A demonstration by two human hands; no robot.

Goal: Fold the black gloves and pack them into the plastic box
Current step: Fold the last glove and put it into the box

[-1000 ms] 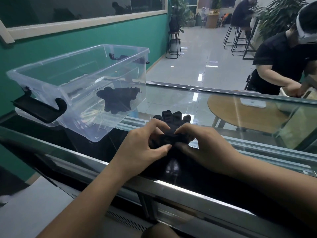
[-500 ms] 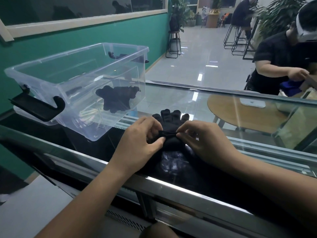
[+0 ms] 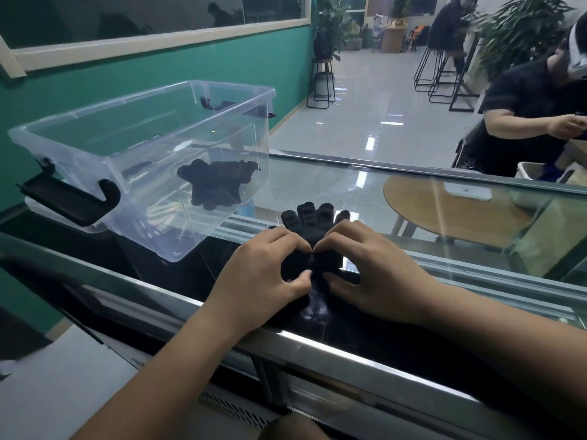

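Surface: a glass counter top (image 3: pixel 397 192) with metal rails; the near rail crosses under both wrists, the far rail runs well beyond the fingertips.
Room: a green wall to the left of the left hand, a pale tiled floor ahead beyond the glass, and a round wooden table (image 3: pixel 451 214) showing through the glass beyond the right hand.
Bystander: a person in a black shirt (image 3: pixel 521 106) stands well beyond the right hand, past the far rail.
Left hand (image 3: pixel 260 274): curled, fingertips and thumb pinching the fabric of the glove.
Right hand (image 3: pixel 374 274): curled likewise, pinching the same glove; the index tips of the two hands nearly meet.
Black glove (image 3: pixel 313 223): flat on the glass, directly under and between the hands, its fingers pointing away past the fingertips (its cuff end is hidden by the hands).
Plastic box (image 3: pixel 152 160): clear, lid off, to the left of and beyond the left hand, apart from it; black latches at both ends.
Packed glove (image 3: pixel 216 182): black, lying on the box floor.
Edges: the box's near corner stands close to the left hand.
Open room: bare glass lies ahead of and to the right of the right hand.
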